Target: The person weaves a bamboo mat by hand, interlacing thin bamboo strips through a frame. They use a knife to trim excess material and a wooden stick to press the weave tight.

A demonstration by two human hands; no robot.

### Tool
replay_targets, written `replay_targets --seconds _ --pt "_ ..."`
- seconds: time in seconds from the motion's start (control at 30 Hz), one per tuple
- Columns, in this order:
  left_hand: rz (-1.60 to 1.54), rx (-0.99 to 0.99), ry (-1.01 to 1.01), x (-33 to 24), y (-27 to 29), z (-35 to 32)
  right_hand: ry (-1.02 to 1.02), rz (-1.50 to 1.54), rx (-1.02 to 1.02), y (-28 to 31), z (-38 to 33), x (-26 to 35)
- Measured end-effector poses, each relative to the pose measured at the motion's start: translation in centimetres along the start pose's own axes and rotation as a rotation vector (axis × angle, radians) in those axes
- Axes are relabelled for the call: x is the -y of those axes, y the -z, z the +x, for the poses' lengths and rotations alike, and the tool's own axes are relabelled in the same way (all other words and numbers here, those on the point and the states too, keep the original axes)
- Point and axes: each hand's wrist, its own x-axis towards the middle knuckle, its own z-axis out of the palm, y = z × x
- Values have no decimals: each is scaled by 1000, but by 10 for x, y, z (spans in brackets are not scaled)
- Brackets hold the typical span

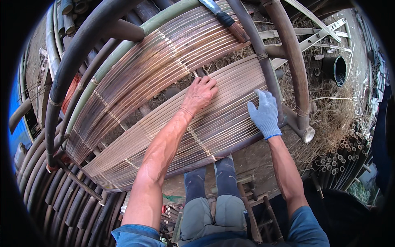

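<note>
A bamboo bench frame holds two bands of thin slats with a gap between them. My bare left hand (200,95) rests at the far edge of the near slats (222,121); its curled fingers close on the edge slat beside the gap. Over the right end of the same slats is my right hand (264,110), in a light blue knit glove, thumb apart from the stretched fingers, nothing in it. Across the far slats (144,78) lies a knife (238,31) with a wooden handle and dark wrapping; its blade runs out of view at the top.
Thick curved bamboo poles (294,61) rise around the bench. A black bucket (334,70) lies at the right, near a heap of shavings (329,111). Cut bamboo ends (335,162) are stacked at the lower right, dark bamboo poles (61,197) at the lower left.
</note>
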Motion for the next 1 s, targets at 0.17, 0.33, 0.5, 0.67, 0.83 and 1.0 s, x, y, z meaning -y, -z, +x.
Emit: replay_targets --seconds 0.17,0.33,0.5,0.67,0.83,1.0 --pt "-245 110 -130 -38 20 5 368 67 53 -6 -2 44" --pt "-334 -522 436 -16 49 -21 -113 728 479 58 29 45" --pt "-173 -422 892 33 32 -56 -365 901 -87 78 106 -10" --pt "-178 41 966 12 31 -43 260 -389 -273 -3 145 34" --pt "-402 62 962 25 10 -22 185 -424 288 -82 135 116" --pt "-527 200 988 45 -7 -3 249 -181 845 -112 167 117"
